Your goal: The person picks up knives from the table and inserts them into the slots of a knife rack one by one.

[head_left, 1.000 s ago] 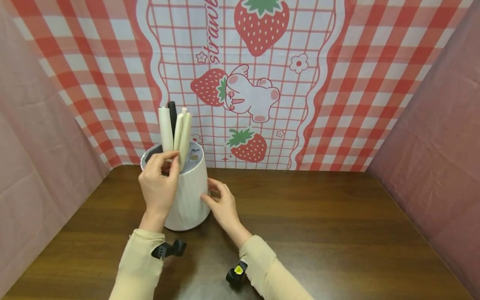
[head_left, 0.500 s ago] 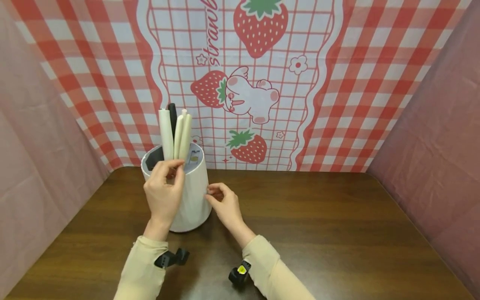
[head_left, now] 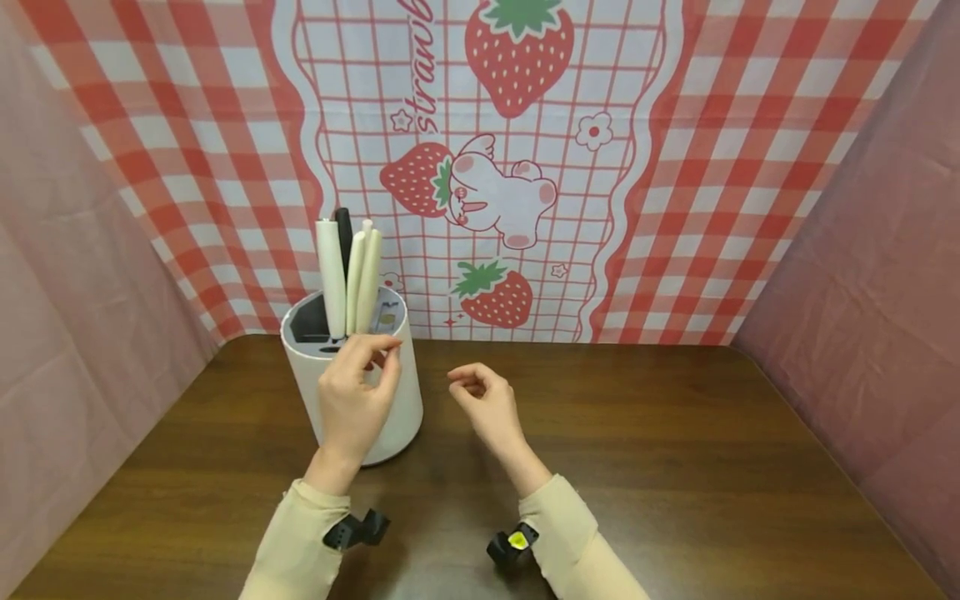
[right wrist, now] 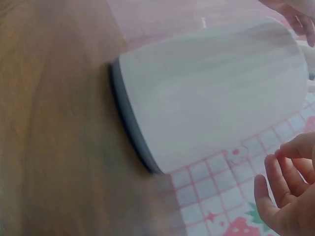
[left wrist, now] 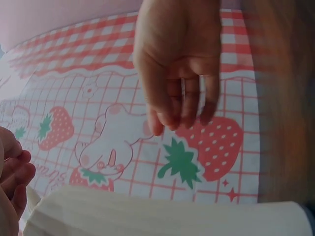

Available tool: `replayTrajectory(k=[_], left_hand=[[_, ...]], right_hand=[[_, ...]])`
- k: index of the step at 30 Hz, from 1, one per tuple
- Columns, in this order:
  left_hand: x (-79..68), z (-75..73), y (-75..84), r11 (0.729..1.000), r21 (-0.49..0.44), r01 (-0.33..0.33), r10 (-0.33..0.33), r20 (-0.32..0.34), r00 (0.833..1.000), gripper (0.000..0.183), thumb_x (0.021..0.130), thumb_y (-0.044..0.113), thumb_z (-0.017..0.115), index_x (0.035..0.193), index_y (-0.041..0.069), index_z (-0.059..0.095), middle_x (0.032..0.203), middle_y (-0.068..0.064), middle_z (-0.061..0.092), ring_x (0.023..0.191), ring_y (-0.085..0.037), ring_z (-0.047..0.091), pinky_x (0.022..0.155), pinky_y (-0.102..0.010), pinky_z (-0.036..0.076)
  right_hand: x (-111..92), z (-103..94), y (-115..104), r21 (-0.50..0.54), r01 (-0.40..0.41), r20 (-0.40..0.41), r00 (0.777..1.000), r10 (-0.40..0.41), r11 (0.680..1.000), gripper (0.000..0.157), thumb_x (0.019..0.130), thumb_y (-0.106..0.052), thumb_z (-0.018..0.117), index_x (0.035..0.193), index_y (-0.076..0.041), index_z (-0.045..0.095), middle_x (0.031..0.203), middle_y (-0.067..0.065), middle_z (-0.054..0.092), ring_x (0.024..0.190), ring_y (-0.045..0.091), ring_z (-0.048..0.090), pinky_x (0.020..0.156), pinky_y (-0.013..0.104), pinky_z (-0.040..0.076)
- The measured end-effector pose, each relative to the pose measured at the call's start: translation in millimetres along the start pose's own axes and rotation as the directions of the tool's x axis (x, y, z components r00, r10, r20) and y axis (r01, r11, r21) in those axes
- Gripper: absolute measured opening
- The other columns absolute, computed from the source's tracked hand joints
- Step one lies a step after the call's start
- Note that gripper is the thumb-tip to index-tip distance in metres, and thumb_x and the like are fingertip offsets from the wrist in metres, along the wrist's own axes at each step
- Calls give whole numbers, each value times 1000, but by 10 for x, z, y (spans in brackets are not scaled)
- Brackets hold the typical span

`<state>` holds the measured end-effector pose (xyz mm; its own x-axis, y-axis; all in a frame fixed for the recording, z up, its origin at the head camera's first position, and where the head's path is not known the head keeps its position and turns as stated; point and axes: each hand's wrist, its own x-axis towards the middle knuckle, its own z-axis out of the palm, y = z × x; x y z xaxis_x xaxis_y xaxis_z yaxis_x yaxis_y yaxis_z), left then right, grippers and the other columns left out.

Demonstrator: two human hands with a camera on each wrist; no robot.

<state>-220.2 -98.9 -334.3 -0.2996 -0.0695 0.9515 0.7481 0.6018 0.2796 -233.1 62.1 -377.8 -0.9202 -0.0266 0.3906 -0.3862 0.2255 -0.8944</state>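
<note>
A white knife holder (head_left: 408, 408) stands upright on the table. From its top rise a white handle (head_left: 331, 267), a black handle (head_left: 343, 233) and several cream handles (head_left: 367, 283); whatever is below the rim is hidden. My left hand (head_left: 356, 400) is in front of the holder near its rim, fingers loosely bent and nothing in them. To the right, my right hand (head_left: 489, 408) hovers apart from the holder, also holding nothing. The right wrist view shows the holder's smooth side (right wrist: 206, 98) and dark base, with loosely bent right fingers (right wrist: 278, 182) beside it.
A brown wooden table (head_left: 637, 450) extends to the right of the holder. Behind it hangs a red-and-white checked cloth (head_left: 750, 167) with strawberry prints. Pink cloth (head_left: 862, 317) closes off both sides. Each wrist carries a black camera strap (head_left: 356, 531).
My left hand has come away from the handles, down and to the right. My right hand has let go of the holder's side and drawn off to the right.
</note>
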Motion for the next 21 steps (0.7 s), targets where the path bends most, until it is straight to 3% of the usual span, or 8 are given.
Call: replayTrajectory(k=[3,8,15,21], left_hand=[[-43,54,33,999,-19,-26,26,45,999,10,80,4,58,83,6,68,73,-4,64,62,-13,55,58,-22,43],[-123,143,91,996,-63,-65,73,144,987,12,79,5,59,84,8,68,73,1,62,64,-10,54,60,-21,42],[-185,223,172,991,-109,-82,102,198,975,11,77,3,61,83,10,67,72,3,61,64,-9,53,58,-20,40],[-224,268,223,987,-147,-68,103,253,962,13,76,1,61,83,10,67,73,3,62,66,-8,54,60,-20,42]], right_hand=[[-19,-143,-131,4,4,1,1000,-4,1000,12,83,2,59,94,7,63,87,23,65,80,33,63,68,24,49],[5,-337,-143,33,-15,-19,1000,16,999,12,85,4,55,94,8,62,88,25,64,84,35,63,70,16,48],[14,-544,-47,45,-23,4,1000,22,999,15,87,1,53,97,8,62,90,24,64,87,28,63,77,20,50],[34,-763,137,17,43,49,998,-43,999,20,90,-8,55,102,5,63,95,20,65,91,18,64,80,19,48]])
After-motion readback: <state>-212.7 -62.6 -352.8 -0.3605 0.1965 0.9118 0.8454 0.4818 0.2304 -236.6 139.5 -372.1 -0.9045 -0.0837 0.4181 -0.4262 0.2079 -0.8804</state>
